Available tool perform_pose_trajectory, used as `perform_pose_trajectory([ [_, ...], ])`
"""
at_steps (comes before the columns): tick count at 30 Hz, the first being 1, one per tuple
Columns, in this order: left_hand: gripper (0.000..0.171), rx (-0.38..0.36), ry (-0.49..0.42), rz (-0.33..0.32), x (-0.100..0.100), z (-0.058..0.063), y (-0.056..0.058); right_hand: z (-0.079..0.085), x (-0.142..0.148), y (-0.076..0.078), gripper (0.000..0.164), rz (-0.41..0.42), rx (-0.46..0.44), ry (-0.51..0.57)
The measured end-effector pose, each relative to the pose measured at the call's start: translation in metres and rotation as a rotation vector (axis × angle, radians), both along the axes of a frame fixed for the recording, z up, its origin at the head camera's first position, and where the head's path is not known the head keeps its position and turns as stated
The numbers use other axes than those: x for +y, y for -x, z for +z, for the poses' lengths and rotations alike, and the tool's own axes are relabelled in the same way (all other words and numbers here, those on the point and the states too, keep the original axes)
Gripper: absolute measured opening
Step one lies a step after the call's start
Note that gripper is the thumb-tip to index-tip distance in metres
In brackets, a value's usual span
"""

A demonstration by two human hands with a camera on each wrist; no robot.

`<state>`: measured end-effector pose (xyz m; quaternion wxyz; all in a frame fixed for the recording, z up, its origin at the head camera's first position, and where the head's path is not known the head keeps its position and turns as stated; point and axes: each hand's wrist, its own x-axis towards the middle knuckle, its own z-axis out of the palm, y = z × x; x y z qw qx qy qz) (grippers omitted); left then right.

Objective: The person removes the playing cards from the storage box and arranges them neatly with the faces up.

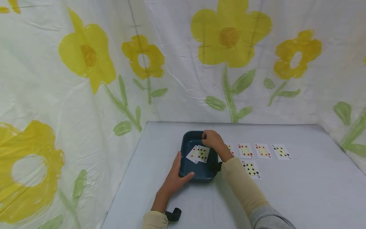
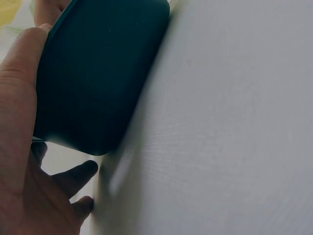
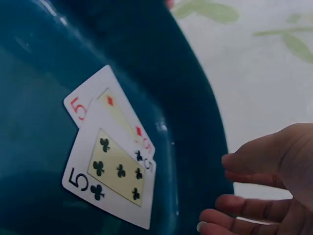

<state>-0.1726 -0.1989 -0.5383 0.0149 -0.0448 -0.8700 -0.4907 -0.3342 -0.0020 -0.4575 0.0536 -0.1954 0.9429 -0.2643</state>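
Observation:
A dark teal tray (image 1: pixel 203 176) stands on the white table, with two playing cards lying in it. The five of clubs (image 3: pixel 117 169) partly covers the five of diamonds (image 3: pixel 90 93). My left hand (image 1: pixel 174 178) grips the tray's near left corner, thumb at the near side and fingers along the left side. In the left wrist view, the thumb (image 2: pixel 24 54) lies along the tray's wall. My right hand (image 1: pixel 214 140) is at the far right corner, its loosely bent fingers (image 3: pixel 230 203) at the rim. Whether they press on the rim is hard to tell.
Right of the tray lies a row of face-up cards: a red-heart card (image 1: pixel 245 150), a red-diamond card (image 1: pixel 262 151) and a black five (image 1: pixel 281 152). Another is partly behind the right wrist. A six of spades (image 1: pixel 251 169) lies nearer. A flower-painted sheet (image 1: pixel 177 105) hangs behind the table.

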Motion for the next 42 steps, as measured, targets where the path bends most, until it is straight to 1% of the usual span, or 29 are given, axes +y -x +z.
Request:
perform_pose_trajectory([
  [3,0.104,0.009,0.001,-0.015,-0.001,0.0,0.0,-0.004,-0.005,0.004,0.018,0.023,-0.023,-0.023],
  [6,0.105,-0.002,0.012,-0.019,-0.002,-0.001,0.001,-0.01,-0.01,0.007,0.024,0.066,-0.043,-0.067],
  [8,0.105,-0.011,0.014,-0.017,-0.002,-0.001,0.001,-0.014,-0.013,0.01,0.03,0.118,-0.057,-0.099],
  [10,0.105,-0.018,0.018,-0.012,-0.002,-0.002,0.001,-0.017,-0.015,0.011,0.038,0.189,-0.068,-0.128],
  [13,0.105,-0.02,0.023,-0.005,-0.002,-0.002,0.001,-0.021,-0.018,0.012,0.047,0.29,-0.12,-0.177],
  [15,0.105,-0.03,0.028,0.0,-0.002,-0.003,0.001,-0.023,-0.018,0.011,0.051,0.34,-0.163,-0.226],
  [18,0.104,-0.04,0.03,-0.002,-0.002,-0.003,0.0,-0.024,-0.018,0.007,0.052,0.379,-0.219,-0.298],
  [21,0.104,-0.041,0.021,-0.007,-0.001,-0.003,-0.001,-0.024,-0.018,0.004,0.054,0.396,-0.238,-0.343],
  [23,0.104,-0.034,0.015,-0.008,-0.001,-0.002,0.0,-0.024,-0.018,0.002,0.056,0.39,-0.237,-0.343],
  [25,0.104,-0.026,0.008,-0.006,-0.001,-0.002,0.0,-0.025,-0.019,0.001,0.059,0.377,-0.225,-0.337],
  [30,0.104,-0.018,0.009,-0.003,-0.002,-0.002,0.002,-0.026,-0.02,0.001,0.059,0.345,-0.169,-0.323],
  [33,0.104,-0.017,0.018,0.0,-0.002,-0.003,0.002,-0.028,-0.022,0.003,0.055,0.32,-0.136,-0.338],
  [36,0.104,-0.021,0.027,0.005,-0.002,-0.004,0.002,-0.031,-0.023,0.006,0.049,0.295,-0.078,-0.357],
  [42,0.104,-0.017,0.03,-0.003,-0.001,-0.003,0.001,-0.039,-0.024,0.007,0.033,0.258,0.041,-0.339],
])
